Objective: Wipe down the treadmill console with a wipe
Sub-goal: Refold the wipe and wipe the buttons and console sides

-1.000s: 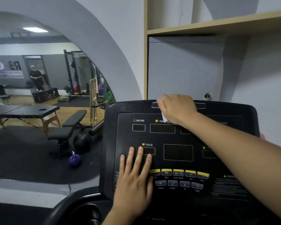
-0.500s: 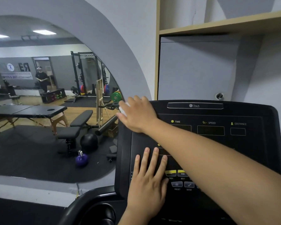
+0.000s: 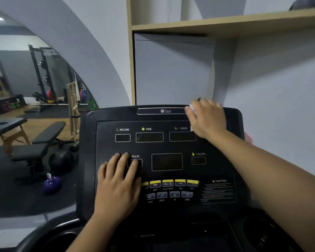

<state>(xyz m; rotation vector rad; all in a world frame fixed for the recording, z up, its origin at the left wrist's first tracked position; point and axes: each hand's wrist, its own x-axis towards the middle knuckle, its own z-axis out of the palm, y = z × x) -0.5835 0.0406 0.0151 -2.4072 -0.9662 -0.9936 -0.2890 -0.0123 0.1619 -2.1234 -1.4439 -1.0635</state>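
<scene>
Both my hands lie on the treadmill console (image 3: 216,166), the broad black panel that fills the middle of my view below a wooden shelf (image 3: 225,24). Its face is matt and dark, with unlit display windows outlined in white under the labels INCLINE, TIME, SPEED, PULSE and CALORIE. A silver-edged logo strip runs along the top rim. Lower down sit a row of yellow buttons (image 3: 171,183), a row of greyish ones beneath them, and a block of small caution print to their right.

My left hand (image 3: 119,180) rests flat on the lower left of the panel, fingers straight, their tips by the PULSE window. My right hand (image 3: 206,119), blurred, is at the upper right corner with its fingers spread roughly flat, pressing the wipe (image 3: 191,108) against the console. Only a thin white edge of the wipe shows by my fingertips.
</scene>
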